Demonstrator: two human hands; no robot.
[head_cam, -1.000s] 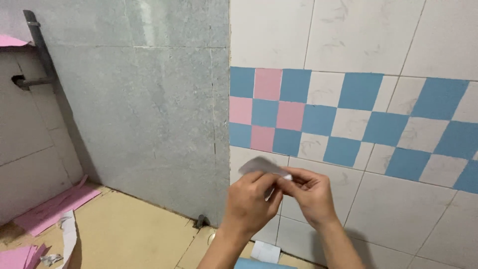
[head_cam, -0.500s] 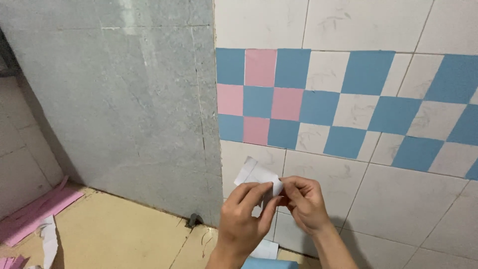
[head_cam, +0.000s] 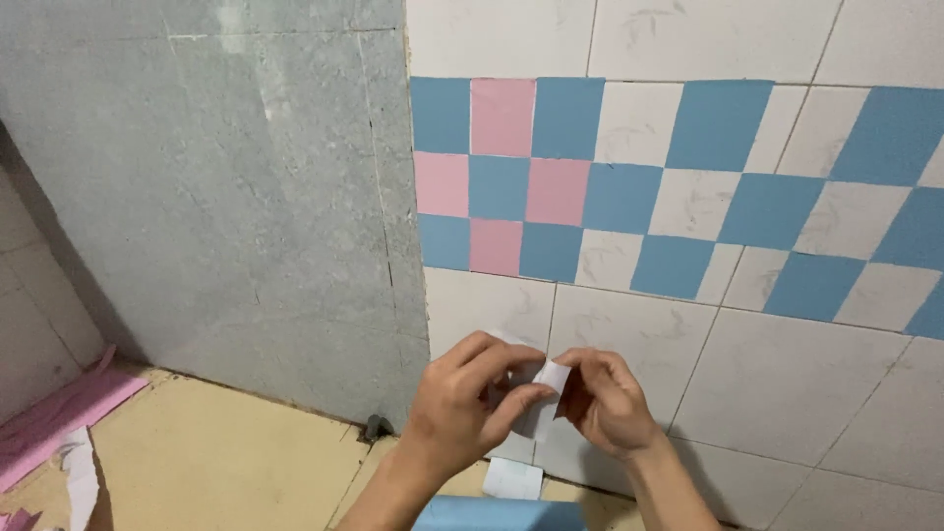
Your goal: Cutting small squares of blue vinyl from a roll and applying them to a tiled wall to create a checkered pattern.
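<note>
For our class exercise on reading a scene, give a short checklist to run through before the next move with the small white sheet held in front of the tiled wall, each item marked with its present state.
1. Both hands on the sheet: ok. The left hand and right hand pinch the small white sheet between them.
2. Sheet apart from the wall: cannot tell.
3. Sheet flat: not ok, it looks folded or curled.
4. Whether the sheet has a backing peeled off: cannot tell, fingers hide most of it.
5. Coloured squares on the wall: ok, the blue and pink squares are in view above the hands.
</note>
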